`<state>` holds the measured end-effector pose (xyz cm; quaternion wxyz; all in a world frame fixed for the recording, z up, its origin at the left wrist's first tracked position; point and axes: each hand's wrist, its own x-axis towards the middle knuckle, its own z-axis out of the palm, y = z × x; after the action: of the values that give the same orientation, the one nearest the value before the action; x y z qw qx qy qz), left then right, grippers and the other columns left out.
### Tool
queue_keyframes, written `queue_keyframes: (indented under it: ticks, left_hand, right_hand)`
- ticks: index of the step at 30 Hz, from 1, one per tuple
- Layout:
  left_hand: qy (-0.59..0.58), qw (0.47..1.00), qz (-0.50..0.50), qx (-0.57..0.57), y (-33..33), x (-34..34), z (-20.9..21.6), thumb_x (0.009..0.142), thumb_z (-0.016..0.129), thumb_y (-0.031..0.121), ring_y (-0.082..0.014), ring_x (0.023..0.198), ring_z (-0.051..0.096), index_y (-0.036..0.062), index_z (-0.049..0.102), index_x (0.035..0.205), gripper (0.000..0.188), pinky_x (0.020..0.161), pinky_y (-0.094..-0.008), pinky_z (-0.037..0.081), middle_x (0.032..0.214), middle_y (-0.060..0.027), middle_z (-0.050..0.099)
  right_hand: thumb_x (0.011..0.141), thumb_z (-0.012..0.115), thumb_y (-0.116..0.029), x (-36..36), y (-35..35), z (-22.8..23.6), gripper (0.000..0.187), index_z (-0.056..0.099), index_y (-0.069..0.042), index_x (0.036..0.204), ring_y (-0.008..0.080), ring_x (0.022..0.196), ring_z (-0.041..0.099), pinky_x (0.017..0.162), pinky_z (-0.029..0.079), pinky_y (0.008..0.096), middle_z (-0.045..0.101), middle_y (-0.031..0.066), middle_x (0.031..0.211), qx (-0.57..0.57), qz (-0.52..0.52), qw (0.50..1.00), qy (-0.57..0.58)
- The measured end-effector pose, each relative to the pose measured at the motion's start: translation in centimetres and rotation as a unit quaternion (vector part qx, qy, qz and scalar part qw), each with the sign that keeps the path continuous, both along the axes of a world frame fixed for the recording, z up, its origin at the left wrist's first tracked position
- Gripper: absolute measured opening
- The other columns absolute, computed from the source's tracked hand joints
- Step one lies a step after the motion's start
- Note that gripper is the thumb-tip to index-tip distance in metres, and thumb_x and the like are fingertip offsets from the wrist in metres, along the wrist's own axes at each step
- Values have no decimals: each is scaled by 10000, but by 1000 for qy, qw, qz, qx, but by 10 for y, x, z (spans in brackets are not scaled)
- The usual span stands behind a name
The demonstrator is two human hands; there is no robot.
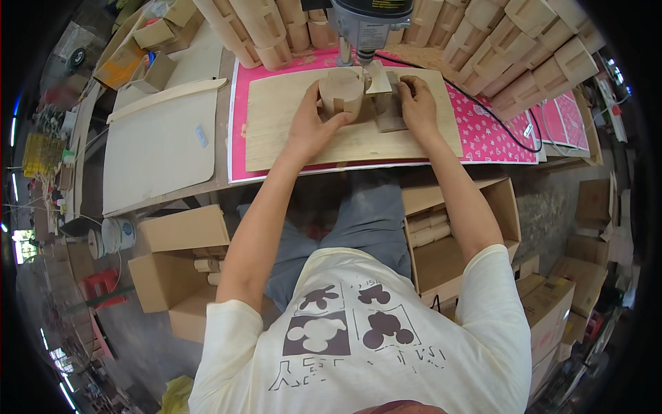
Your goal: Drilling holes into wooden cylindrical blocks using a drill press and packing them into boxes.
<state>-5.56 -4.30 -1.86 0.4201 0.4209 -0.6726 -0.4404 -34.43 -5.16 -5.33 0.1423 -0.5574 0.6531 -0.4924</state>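
Note:
My left hand (314,124) is closed round the left side of a pale wooden cylinder (341,90), its thumb along the near side, where a notch shows. The cylinder stands on a flat plywood board (289,148). Curled at the right edge of a brown wooden block (391,114), my right hand (419,107) grips it beside the cylinder; some fingertips are hidden. A pale, flared wooden piece (378,78) sits between the cylinder and the block. Just beyond them hangs the grey head of a drill press (365,31), its chuck close over the work.
Stacked notched wooden cylinders (527,52) line the back of the bench. A black cable (496,117) crosses the pink patterned sheet (476,141). To the left lies a grey board (158,145). Open cartons (169,265) with wooden pieces stand below, on both sides of my legs.

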Motion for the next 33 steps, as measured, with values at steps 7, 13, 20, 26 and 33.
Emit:
queue_keyframes:
  ticks: [7, 13, 20, 26, 33]
  left_hand:
    - [-54, 998, -21, -14, -14, -6, 3, 960, 927, 147, -255, 1393, 649, 18, 416, 1708, 915, 1206, -401, 519, 1581, -148, 628]
    - [-49, 998, -35, -19, -18, -4, 6, 943, 944, 166, -256, 1383, 651, 23, 409, 1726, 959, 1203, -395, 519, 1584, -158, 629]
    - [-53, 997, -47, -1, -19, -8, 9, 940, 940, 224, -263, 1372, 661, 27, 404, 1740, 983, 1183, -399, 520, 1566, -183, 650]
    - [-41, 998, -49, -15, -17, -10, 4, 956, 928, 201, -267, 1413, 642, 40, 387, 1750, 974, 1212, -401, 503, 1583, -180, 638]
    - [-29, 999, -35, -13, -16, -10, 2, 944, 937, 188, -310, 1439, 648, 87, 426, 1730, 942, 1201, -415, 510, 1581, -186, 660]
  right_hand:
    - [1101, 696, -250, 2, 4, 3, 313, 786, 3, 1262, 349, 1111, 766, 1019, 584, 434, 778, 210, 1229, -4, 1, 1000, 5]
    - [1097, 699, -254, 0, 3, 0, 319, 788, -1, 1270, 352, 1110, 768, 1014, 586, 434, 782, 206, 1224, -10, -6, 1000, 9]
    - [1094, 702, -265, -4, -1, 3, 335, 784, 1, 1280, 351, 1105, 770, 1006, 587, 427, 783, 205, 1241, 15, -4, 1000, -7]
    - [1164, 617, -391, -10, -48, 73, 437, 772, -1, 1284, 174, 1019, 715, 914, 569, 363, 784, 76, 1123, -32, 44, 983, -176]
    - [1155, 632, -401, 11, -116, 208, 356, 784, -101, 1270, 137, 961, 706, 832, 538, 311, 771, 14, 1086, -132, 186, 901, -370]
